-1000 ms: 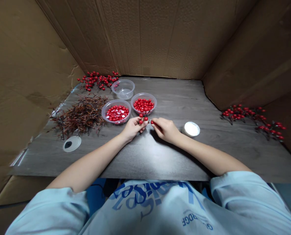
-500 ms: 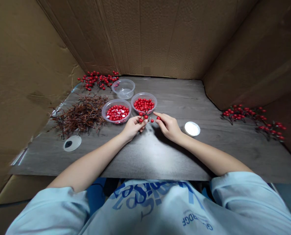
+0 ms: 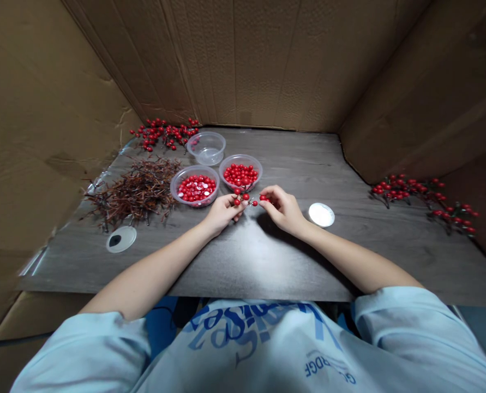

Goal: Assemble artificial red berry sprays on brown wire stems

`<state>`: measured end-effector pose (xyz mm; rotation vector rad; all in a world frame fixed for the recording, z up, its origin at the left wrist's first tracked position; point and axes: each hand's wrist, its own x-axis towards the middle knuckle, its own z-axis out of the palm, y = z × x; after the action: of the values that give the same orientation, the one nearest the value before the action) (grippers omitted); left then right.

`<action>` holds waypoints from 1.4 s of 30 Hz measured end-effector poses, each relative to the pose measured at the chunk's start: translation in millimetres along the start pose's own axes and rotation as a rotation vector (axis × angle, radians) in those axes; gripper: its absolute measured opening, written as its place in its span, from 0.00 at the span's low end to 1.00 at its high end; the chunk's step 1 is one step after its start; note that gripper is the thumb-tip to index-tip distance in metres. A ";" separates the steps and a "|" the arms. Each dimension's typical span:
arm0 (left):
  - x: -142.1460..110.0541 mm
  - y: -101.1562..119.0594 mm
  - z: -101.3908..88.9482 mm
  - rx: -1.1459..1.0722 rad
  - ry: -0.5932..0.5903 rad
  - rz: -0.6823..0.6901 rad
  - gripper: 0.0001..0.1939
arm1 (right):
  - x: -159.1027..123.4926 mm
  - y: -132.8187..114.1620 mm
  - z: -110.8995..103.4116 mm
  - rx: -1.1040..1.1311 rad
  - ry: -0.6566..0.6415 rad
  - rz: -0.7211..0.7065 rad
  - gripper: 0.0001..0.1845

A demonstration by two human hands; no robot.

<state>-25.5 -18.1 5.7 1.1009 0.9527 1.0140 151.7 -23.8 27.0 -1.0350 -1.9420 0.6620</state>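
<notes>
Grey desk (image 3: 308, 164), cardboard (image 3: 243, 65) behind. The left hand (image 3: 221, 214) pinches a sprig (image 3: 246, 196) near a bowl (image 3: 260, 176); one berry (image 3: 255, 203) already sits at its tip, and the right hand (image 3: 287, 213) pinches another berry (image 3: 263, 197) just beside, apart.

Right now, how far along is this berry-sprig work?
Looks done: berried sprigs bunched at the far left and at the right.
In hand: the left hand holds a partly berried sprig; the right hand pinches a red berry beside it.
Apparently left: a heap of bare brown twigs and loose red berries in two plastic tubs. No total can be told.
</notes>
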 end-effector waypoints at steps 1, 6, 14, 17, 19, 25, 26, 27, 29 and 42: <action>-0.4 1.0 0.5 0.010 -0.004 -0.001 0.19 | 0.5 -1.1 -1.1 -0.017 0.004 -0.020 0.06; -1.3 4.1 2.0 0.041 -0.029 -0.011 0.21 | 1.9 -2.8 -4.1 -0.060 0.036 -0.101 0.09; -2.5 4.7 2.3 0.078 -0.044 -0.003 0.20 | -0.9 -1.5 -0.1 -0.062 0.040 -0.082 0.09; -2.2 3.6 2.0 0.082 -0.044 0.004 0.19 | -1.5 -2.1 -0.2 -0.070 0.036 -0.071 0.08; -1.6 2.3 1.6 0.077 -0.039 0.005 0.19 | -1.6 -2.4 -0.7 -0.074 0.023 -0.084 0.07; -0.1 0.0 1.0 0.079 -0.043 0.010 0.19 | -1.7 -1.4 -1.1 -0.081 -0.004 -0.105 0.07; 0.0 -0.1 1.1 0.081 -0.042 0.010 0.19 | -1.6 -1.1 -0.9 -0.078 -0.005 -0.103 0.07; 0.0 -0.3 1.0 0.081 -0.043 0.010 0.19 | -1.6 -1.0 -0.6 -0.074 -0.005 -0.102 0.07; 0.1 -0.7 0.9 0.083 -0.044 0.010 0.19 | -1.7 -0.8 -0.1 -0.069 -0.004 -0.104 0.07; -0.6 -2.5 1.1 0.095 -0.060 0.046 0.18 | -2.4 2.2 1.7 -0.051 -0.015 -0.112 0.08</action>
<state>-24.3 -19.3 3.6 1.2307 0.9384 0.9755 151.9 -24.8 23.5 -0.9470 -2.0231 0.5619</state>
